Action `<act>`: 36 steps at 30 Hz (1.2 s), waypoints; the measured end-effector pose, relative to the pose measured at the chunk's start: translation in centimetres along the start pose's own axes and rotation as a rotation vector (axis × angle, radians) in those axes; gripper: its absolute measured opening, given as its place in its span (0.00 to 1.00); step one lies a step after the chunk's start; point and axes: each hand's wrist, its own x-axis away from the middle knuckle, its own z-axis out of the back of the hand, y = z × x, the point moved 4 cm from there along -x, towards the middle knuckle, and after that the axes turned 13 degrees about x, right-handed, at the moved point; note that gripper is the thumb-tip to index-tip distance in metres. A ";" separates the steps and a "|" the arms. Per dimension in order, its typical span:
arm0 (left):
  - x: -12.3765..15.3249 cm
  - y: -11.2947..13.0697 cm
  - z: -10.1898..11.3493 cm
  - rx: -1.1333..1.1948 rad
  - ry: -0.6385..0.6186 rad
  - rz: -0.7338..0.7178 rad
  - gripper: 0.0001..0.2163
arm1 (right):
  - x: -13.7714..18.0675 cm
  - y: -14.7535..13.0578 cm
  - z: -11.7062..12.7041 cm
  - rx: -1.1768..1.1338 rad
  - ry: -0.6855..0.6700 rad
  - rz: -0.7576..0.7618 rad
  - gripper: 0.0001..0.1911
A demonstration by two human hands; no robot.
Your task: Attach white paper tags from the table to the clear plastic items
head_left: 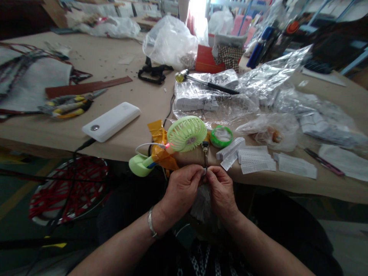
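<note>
My left hand (185, 183) and my right hand (221, 188) meet at the table's front edge, fingertips pinched together. A tiny whitish bit shows between the left fingertips; what either hand grips is too small to name. Just beyond them a thin metal rod with a round knob (205, 145) points toward my fingers. Some pale, translucent material (201, 203) hangs below the hands. To the left, a green handheld fan (186, 133) is fixed to the edge with orange tape (157, 132). A green round tub (221, 136) with white contents stands beside the knob.
Stacks of white printed labels (255, 159) lie right of my hands, with pink-handled tweezers (324, 162) farther right. A hammer (207, 82) rests on plastic-wrapped bundles. On the left are a white power bank (111, 121) and pliers (69, 105). A red-strapped round stool (69, 188) stands below.
</note>
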 end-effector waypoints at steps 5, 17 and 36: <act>0.4 0.1 0.0 0.029 0.004 0.012 0.09 | 0.3 -0.2 0.3 0.048 -0.008 0.034 0.05; -0.3 -0.2 -0.1 0.214 0.064 0.201 0.08 | -0.1 0.1 0.2 0.051 -0.052 0.008 0.06; 2.2 -1.8 -0.1 0.309 0.027 0.433 0.08 | 4.1 -5.1 3.5 0.483 -0.226 0.243 0.05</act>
